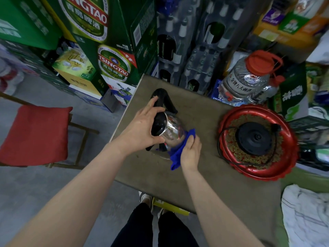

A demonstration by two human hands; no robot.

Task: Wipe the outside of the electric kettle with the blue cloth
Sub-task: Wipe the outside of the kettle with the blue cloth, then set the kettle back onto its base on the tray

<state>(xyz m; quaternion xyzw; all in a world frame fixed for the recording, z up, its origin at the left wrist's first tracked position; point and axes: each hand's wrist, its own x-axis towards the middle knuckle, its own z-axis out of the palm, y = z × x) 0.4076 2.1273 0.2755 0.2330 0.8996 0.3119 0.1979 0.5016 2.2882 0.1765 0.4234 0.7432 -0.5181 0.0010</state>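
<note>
1. Electric kettle [173, 131]: on the left-middle part of the counter [204, 184], tilted, black lid end twd the left, steel side facing up and right. Can't tell if its bottom touches the counter.
2. Left hand [142, 129]: clamped on the kettle's black top end, fingers curled round it, thumb on the near side.
3. Right hand [191, 152]: fingers closed on the blue cloth [175, 155], pressing it vs the kettle's steel side, lower right. The rest of the cloth hangs down twd the counter.
4. Kettle base [254, 138]: black, round, sits in a red tray [258, 175] on the counter's right side, well apart from the kettle.
5. Behind the tray: clear jug [245, 81] w/ red cap.
6. Back left: green beer cartons [114, 66], stacked.
7. Left, on the floor side: chair w/ red cushion [35, 134].
8. Lower right: white fabric [306, 220], crumpled.
</note>
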